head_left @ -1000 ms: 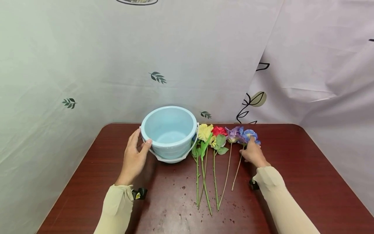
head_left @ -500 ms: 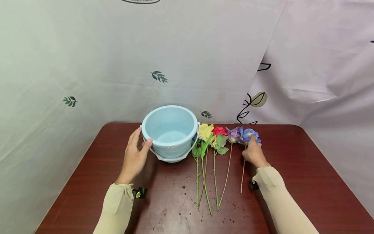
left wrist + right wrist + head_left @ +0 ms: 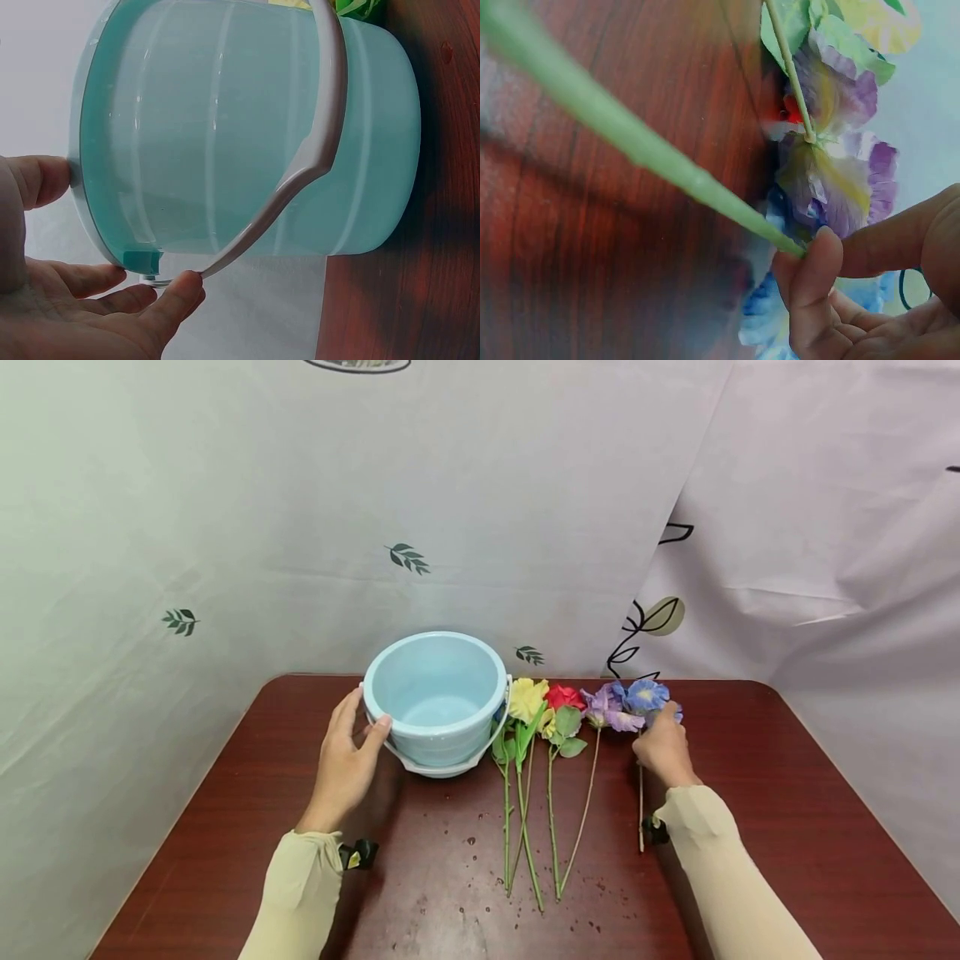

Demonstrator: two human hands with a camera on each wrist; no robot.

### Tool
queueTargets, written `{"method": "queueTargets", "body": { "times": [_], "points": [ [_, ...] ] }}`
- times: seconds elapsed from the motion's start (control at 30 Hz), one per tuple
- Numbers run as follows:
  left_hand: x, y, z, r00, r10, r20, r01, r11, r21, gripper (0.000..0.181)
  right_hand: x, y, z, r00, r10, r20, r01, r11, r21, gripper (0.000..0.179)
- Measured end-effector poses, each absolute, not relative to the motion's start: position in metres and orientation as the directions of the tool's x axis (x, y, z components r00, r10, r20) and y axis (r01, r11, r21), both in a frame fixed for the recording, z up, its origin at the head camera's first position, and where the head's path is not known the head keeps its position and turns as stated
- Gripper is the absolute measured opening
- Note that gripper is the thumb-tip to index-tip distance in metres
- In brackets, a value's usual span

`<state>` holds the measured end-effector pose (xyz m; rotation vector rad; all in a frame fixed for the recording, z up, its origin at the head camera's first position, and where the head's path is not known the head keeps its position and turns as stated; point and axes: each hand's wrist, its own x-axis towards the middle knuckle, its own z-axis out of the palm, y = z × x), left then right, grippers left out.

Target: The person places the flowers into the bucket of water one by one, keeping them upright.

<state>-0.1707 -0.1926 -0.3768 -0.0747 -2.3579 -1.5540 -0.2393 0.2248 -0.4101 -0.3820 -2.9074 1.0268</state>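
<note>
A light blue bucket (image 3: 438, 747) stands upright at the back of the table. My left hand (image 3: 347, 768) rests against its left side, thumb at the front of the rim. In the left wrist view, the extended fingers (image 3: 176, 300) touch around the rim and the handle's end. Between thumb and fingertips, my right hand (image 3: 666, 750) pinches the stem (image 3: 705, 187) of a blue flower (image 3: 647, 695), just below the bloom. Beside it lies a purple flower (image 3: 602, 703) with its stem toward the front. Part of the blue bloom is hidden behind the right hand.
Yellow flowers (image 3: 527, 697) and a red flower (image 3: 564, 696) lie between the bucket and the purple one, their green stems (image 3: 553, 818) pointing forward. Water drops (image 3: 472, 841) dot the dark red table (image 3: 450, 910). A printed white cloth (image 3: 480, 510) hangs behind the table.
My right hand has moved slightly right with the blue flower, whose stem has swung right to near straight. More of the purple bloom shows. The left hand and bucket stay in place.
</note>
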Motion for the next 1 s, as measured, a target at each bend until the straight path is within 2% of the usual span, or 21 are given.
{"method": "queueTargets", "body": {
  "times": [0.27, 0.57, 0.67, 0.9, 1.0],
  "points": [
    [-0.17, -0.193, -0.377, -0.951, -0.12, 0.286, 0.216, 0.406, 0.888, 0.065, -0.237, 0.229, -0.406, -0.954, 0.296, 0.049, 0.191, 0.725, -0.662, 0.051],
    [-0.17, -0.194, -0.378, -0.955, -0.121, 0.271, 0.198, 0.421, 0.885, 0.065, -0.236, 0.23, -0.394, -0.941, 0.317, 0.118, 0.151, 0.706, -0.692, 0.032],
    [-0.17, -0.194, -0.377, -0.953, -0.123, 0.278, 0.204, 0.417, 0.886, 0.064, -0.236, 0.229, -0.387, -0.945, 0.3, 0.133, 0.127, 0.708, -0.695, 0.034],
    [-0.169, -0.193, -0.377, -0.948, -0.128, 0.291, 0.216, 0.411, 0.886, 0.063, -0.234, 0.222, -0.366, -0.945, 0.293, 0.142, 0.095, 0.665, -0.741, 0.062],
    [-0.17, -0.193, -0.377, -0.949, -0.127, 0.29, 0.215, 0.414, 0.885, 0.063, -0.233, 0.219, -0.358, -0.949, 0.29, 0.121, 0.085, 0.609, -0.788, 0.062]
  ]
}}
